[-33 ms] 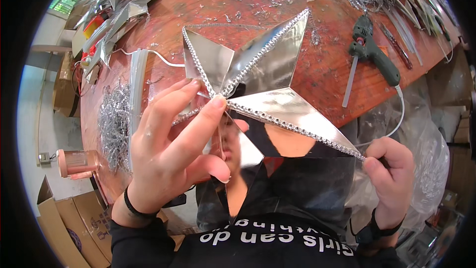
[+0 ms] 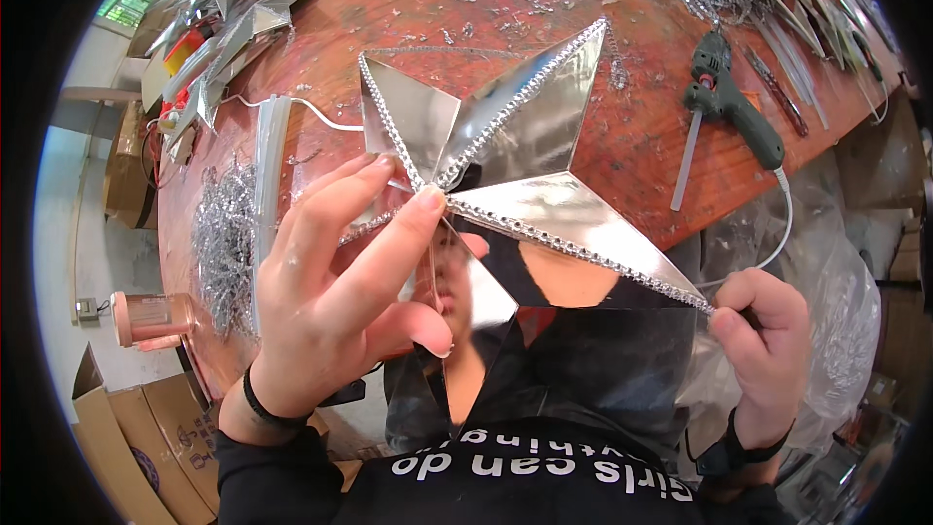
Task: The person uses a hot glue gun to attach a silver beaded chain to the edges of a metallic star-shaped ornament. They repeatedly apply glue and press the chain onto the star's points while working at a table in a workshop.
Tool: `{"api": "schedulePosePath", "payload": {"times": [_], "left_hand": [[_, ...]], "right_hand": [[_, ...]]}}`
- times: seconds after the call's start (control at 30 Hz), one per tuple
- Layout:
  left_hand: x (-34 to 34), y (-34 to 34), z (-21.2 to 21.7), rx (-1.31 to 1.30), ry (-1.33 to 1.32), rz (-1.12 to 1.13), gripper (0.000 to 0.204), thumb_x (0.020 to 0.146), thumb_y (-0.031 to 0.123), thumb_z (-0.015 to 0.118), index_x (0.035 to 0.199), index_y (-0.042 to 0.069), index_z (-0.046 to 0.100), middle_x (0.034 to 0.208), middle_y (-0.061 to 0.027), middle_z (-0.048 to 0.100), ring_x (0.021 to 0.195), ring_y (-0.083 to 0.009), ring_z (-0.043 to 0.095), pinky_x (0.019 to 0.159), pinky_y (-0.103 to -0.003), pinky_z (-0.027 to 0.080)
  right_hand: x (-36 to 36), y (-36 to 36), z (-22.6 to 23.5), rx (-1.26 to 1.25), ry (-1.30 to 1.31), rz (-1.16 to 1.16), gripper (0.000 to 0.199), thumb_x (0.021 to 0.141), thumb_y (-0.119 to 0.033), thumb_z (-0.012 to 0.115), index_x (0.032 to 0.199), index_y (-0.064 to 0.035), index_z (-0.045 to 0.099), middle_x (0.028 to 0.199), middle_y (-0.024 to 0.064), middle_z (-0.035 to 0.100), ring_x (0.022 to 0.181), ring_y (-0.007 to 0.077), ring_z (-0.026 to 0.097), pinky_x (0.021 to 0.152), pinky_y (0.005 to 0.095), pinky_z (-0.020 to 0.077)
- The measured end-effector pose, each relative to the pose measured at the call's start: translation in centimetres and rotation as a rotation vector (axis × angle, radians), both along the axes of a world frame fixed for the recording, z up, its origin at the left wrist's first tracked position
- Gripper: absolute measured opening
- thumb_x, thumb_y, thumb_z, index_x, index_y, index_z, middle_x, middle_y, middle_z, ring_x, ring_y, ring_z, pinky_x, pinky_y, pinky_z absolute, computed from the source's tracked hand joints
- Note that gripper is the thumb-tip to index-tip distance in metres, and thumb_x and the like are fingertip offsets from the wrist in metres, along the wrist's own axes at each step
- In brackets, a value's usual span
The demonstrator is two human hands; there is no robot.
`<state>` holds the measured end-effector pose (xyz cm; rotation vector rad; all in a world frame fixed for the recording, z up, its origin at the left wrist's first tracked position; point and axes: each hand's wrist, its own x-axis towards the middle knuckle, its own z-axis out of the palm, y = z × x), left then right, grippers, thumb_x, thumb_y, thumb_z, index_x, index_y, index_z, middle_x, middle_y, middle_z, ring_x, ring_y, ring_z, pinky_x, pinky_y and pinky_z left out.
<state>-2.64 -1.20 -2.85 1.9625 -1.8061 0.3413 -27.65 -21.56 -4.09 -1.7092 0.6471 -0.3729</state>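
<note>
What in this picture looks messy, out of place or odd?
Small silvery scraps lie strewn over the red table, and the glue gun lies on its side. The mirrored star, held by left hand and right hand, looks intact.

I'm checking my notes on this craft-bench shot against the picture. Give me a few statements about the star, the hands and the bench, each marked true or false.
1. Both hands hold the mirrored star. True.
2. The right hand pinches the star's centre. False: it grips a point's tip; the left hand is at the centre.
3. The glue gun lies on the wooden table. True.
4. The star's ridges are bare. False: beaded trim runs along them.
</note>
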Motion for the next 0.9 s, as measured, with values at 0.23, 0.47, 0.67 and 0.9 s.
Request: {"api": "schedulePosePath", "payload": {"times": [0.23, 0.47, 0.67, 0.9], "left_hand": [[0.1, 0.0, -0.1, -0.002, -0.082, 0.006, 0.065, 0.079, 0.059, 0.055, 0.116, 0.006, 0.062, 0.112, -0.0176, 0.056, 0.099, -0.0369, 0.060, 0.083, -0.042, 0.052], [-0.2, 0.1, 0.5, 0.054, -0.032, 0.002, 0.065, 0.081, 0.053, 0.061, 0.121, 0.004, 0.047, 0.117, -0.0220, 0.054, 0.101, -0.0354, 0.061, 0.077, -0.040, 0.055], [-0.7, 0.5, -1.2, -0.115, 0.258, 0.033, 0.069, 0.070, 0.048, 0.073, 0.111, 0.002, 0.042, 0.116, -0.0268, 0.056, 0.103, -0.0373, 0.062, 0.083, -0.041, 0.052], [-1.4, 0.4, -2.0, -0.245, 0.394, 0.052, 0.068, 0.067, 0.044, 0.077, 0.107, 0.002, 0.042, 0.113, -0.0285, 0.059, 0.104, -0.0411, 0.061, 0.091, -0.046, 0.048]], "right_hand": [[0.1, -0.1, -1.2, -0.068, -0.007, 0.073, 0.002, 0.076, 0.001, 0.063, 0.077, 0.0011, 0.061, 0.066, 0.0021, 0.056, 0.059, 0.0087, 0.048, 0.053, 0.0234, 0.0356], [1.6, -0.3, 1.2, -0.569, -0.012, -0.020, 0.018, 0.068, 0.004, 0.064, 0.085, 0.0000, 0.066, 0.092, 0.0106, 0.060, 0.086, 0.0230, 0.055, 0.073, 0.0300, 0.0428], [5.3, 1.8, 4.2, -1.019, -0.099, 0.079, 0.025, 0.069, -0.002, 0.061, 0.092, -0.0035, 0.070, 0.105, 0.0115, 0.059, 0.095, 0.0259, 0.051, 0.084, 0.0346, 0.0399], [9.7, 4.2, 3.2, -1.096, -0.181, 0.112, 0.033, 0.068, -0.011, 0.072, 0.100, -0.0151, 0.073, 0.113, 0.0078, 0.058, 0.097, 0.0271, 0.048, 0.085, 0.0360, 0.0402]]}}
